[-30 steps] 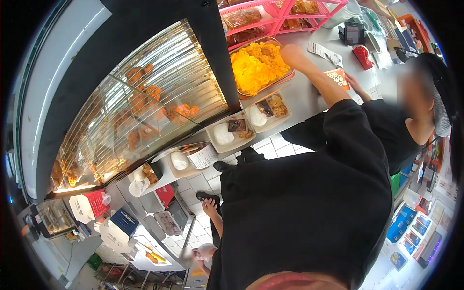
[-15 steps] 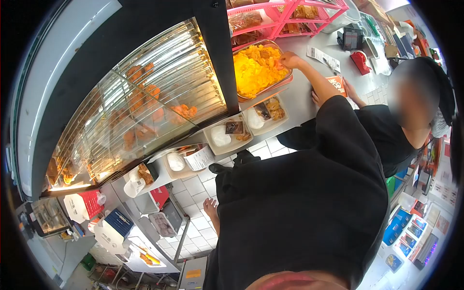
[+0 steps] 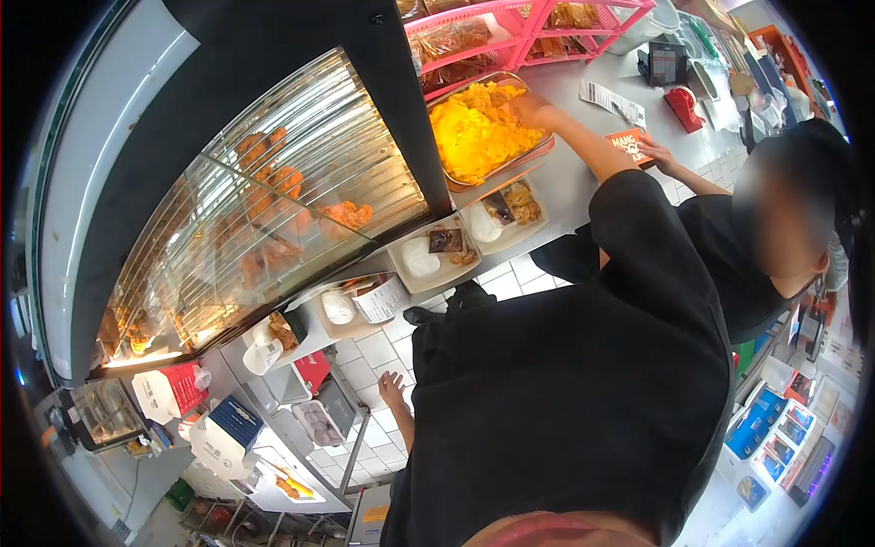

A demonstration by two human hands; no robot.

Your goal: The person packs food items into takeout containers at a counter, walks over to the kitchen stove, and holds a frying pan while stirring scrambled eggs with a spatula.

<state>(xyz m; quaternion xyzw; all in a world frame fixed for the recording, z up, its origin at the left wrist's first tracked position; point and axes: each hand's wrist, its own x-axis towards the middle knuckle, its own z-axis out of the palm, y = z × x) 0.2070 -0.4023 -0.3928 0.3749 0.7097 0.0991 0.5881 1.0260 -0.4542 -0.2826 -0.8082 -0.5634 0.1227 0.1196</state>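
My right hand (image 3: 536,111) reaches over a clear-sided tray (image 3: 544,149) heaped with bright yellow-orange crispy food pieces (image 3: 483,132). Its fingertips are at the far right part of the heap, blurred by motion, so their grip is hidden. Low at my side hangs my left hand (image 3: 392,387), fingers apart, holding nothing, above the tiled floor. Close to the tray on the counter stands an open meal box (image 3: 507,246) with wrapped rice, a dark sauce packet and fried pieces. Beside it is another box (image 3: 426,281) with rice and a sauce packet.
A glass warmer (image 3: 264,210) with fried chicken fills the left. Pink racks (image 3: 524,41) stand behind the tray. At right, a co-worker's hand (image 3: 658,155) holds an orange box (image 3: 629,146). A receipt (image 3: 611,102) and a red dispenser (image 3: 682,109) lie on the counter.
My right hand has shifted slightly over the heap and is now blurred. The co-worker's orange box has turned, showing more of its lettering. The view has moved slightly.
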